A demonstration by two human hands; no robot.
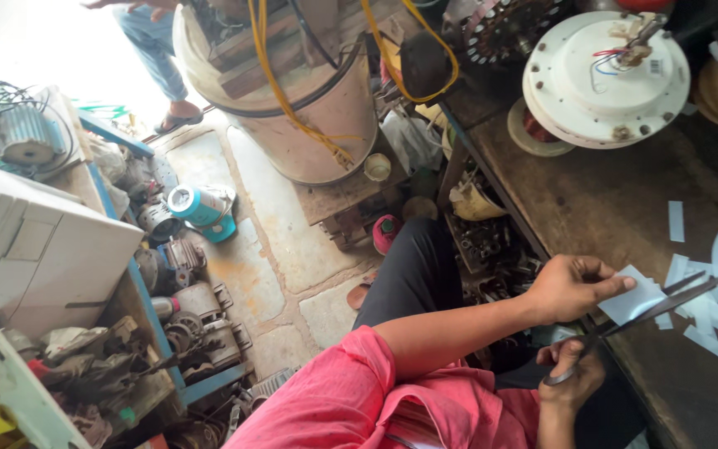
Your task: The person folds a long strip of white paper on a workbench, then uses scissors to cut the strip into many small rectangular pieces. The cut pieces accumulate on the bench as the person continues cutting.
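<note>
small pale blue-white paper sheet [635, 299]: pinched at its left edge between thumb and fingers of the left hand [573, 288], held just above the near edge of the dark wooden workbench [617, 199]. blades of the dark metal scissors [641, 314] stand slightly apart around the sheet's lower right edge. right hand [573, 376] is closed through the scissor handles, below and just beside the left hand. cut narrow white paper strips [712, 341] lie on the bench right of the blades; one more white strip [676, 221] lies apart, farther up the bench. pink sleeve [351, 399] covers the left upper arm; dark trousers [413, 274] beyond it. farther back on the bench: round white ceiling-fan motor housing [604, 79] with a small white rectangular label [656, 66] near its centre shaft, beside red and blue wires. on the floor to the left, a teal cylindrical motor [197, 208]. behind it, a large beige drum [309, 108] draped with yellow cables [276, 83]. far top left, another person's leg and sandal [168, 75].
</note>
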